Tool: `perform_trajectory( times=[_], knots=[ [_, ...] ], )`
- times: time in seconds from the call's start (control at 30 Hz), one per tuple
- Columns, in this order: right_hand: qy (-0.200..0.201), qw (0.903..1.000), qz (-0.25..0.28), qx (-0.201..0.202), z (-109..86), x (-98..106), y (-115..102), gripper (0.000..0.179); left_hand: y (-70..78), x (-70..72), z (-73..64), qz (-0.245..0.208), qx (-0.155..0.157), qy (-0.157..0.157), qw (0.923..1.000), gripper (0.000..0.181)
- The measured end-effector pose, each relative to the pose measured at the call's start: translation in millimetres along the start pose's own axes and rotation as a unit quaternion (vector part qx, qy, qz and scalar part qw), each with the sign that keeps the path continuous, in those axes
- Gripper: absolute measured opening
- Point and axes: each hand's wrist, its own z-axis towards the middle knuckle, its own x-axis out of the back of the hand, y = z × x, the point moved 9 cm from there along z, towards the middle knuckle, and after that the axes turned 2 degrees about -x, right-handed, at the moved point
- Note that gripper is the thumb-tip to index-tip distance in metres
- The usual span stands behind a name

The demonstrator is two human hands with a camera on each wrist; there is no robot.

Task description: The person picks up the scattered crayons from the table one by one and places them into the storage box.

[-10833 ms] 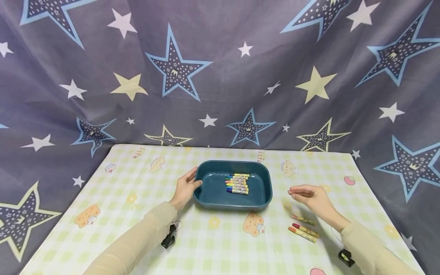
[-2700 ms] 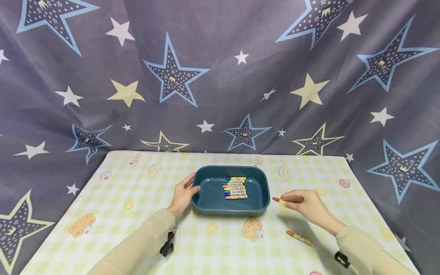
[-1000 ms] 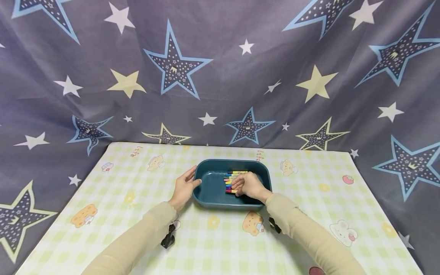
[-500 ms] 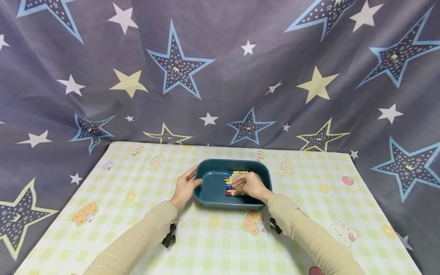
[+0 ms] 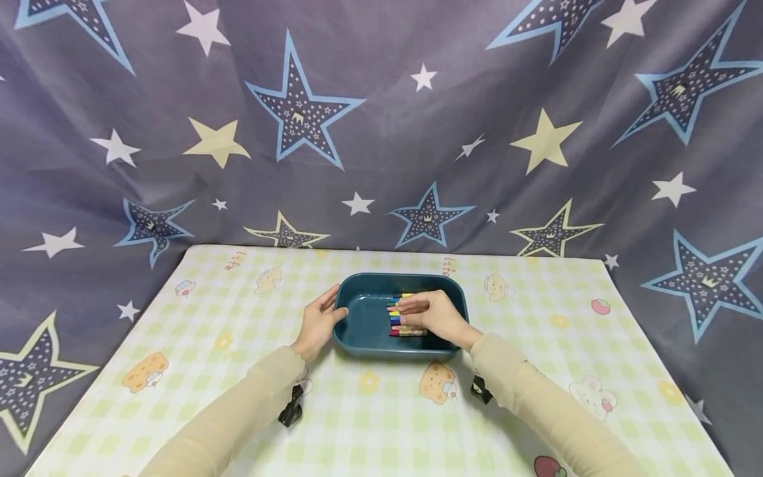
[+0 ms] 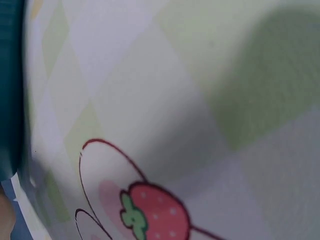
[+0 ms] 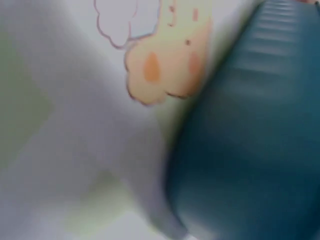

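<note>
A dark teal plastic tray [image 5: 363, 338] stands on the table in the head view, with several crayons [image 5: 411, 333] in a row on its right half. My left hand [image 5: 316, 326] holds the tray's left end, thumb over the rim and fingers along the outside. Reaching in over the right part, my right hand [image 5: 438, 315] is on the row, its bent fingers covering the right ends of most crayons. A red-tipped crayon lies at the front of the row, out of the fingers. The tray's outer wall fills the right side of the right wrist view [image 7: 255, 135].
A checked cloth [image 5: 238, 371] with cartoon prints covers the table. Behind it hangs a grey curtain [image 5: 381, 159] with stars. The right sleeve [image 5: 536, 397] hides part of the table at the right front.
The red-tipped crayon, pinched by my right hand earlier, now lies in the tray. My right hand has shifted slightly back off it; the left hand has kept its hold on the tray.
</note>
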Motion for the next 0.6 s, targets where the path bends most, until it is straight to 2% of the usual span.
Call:
perform_trajectory(
  times=[0.13, 0.3, 0.43, 0.6],
  knots=[
    [0.006, 0.9999, -0.008, 0.009, -12.5, 15, -15, 0.033, 0.7, 1.9, 2.7, 0.004, 0.001, 0.005, 1.0000, 0.060],
    [0.031, 0.9994, -0.013, -0.001, -37.7, 36, -24, 0.032, 0.9, 4.2, 3.5, 0.009, 0.001, 0.008, 0.9999, 0.060],
    [0.032, 0.9994, -0.009, -0.011, -63.8, 46, -19, 0.032, 1.1, 3.8, 2.6, 0.009, 0.003, 0.003, 0.9999, 0.060],
    [0.047, 0.9986, -0.009, -0.023, -95.9, 63, -2, 0.033, 0.4, 0.4, 2.2, 0.006, 0.003, -0.002, 1.0000, 0.060]
  ],
)
